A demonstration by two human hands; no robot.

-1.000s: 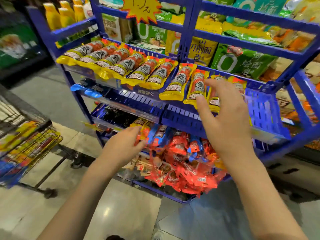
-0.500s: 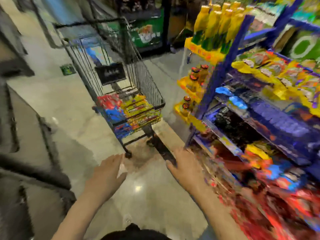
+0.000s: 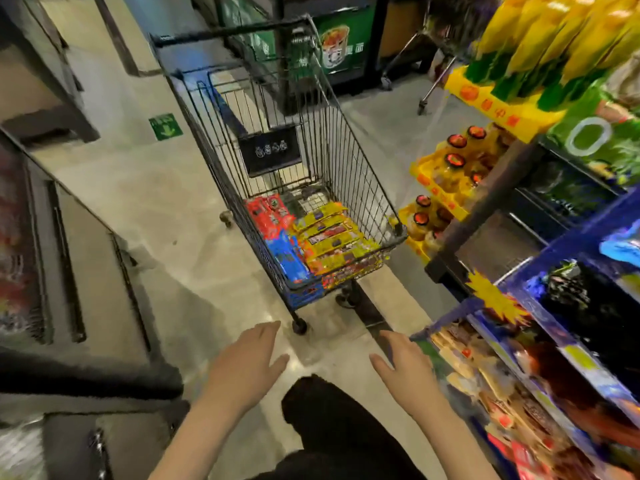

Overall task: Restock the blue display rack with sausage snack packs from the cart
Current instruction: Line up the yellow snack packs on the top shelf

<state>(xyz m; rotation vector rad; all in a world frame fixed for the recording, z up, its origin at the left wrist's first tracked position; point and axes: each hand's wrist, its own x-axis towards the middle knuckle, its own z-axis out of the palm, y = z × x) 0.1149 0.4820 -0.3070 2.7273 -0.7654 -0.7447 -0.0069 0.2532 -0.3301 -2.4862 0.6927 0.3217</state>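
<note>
Both hands empty, left hand (image 3: 247, 367) and right hand (image 3: 407, 370) spread wide. Yellow sausage packs (image 3: 334, 237) sit low in the cart (image 3: 349, 161), so grabbing the red packs (image 3: 268, 211) by mistake seems easy.

Large "0" on green pack (image 3: 588, 136)

The cart (image 3: 332, 140) is dark grey wire with a black sign. Inside it lie yellow sausage packs (image 3: 334, 237), with red packs (image 3: 268, 213) at ten o'clock of them and blue packs (image 3: 287, 261) at eight o'clock. The display rack (image 3: 585, 233) is blue with a yellow starburst tag (image 3: 493, 299). The floor (image 3: 166, 216) is mottled beige.
</note>
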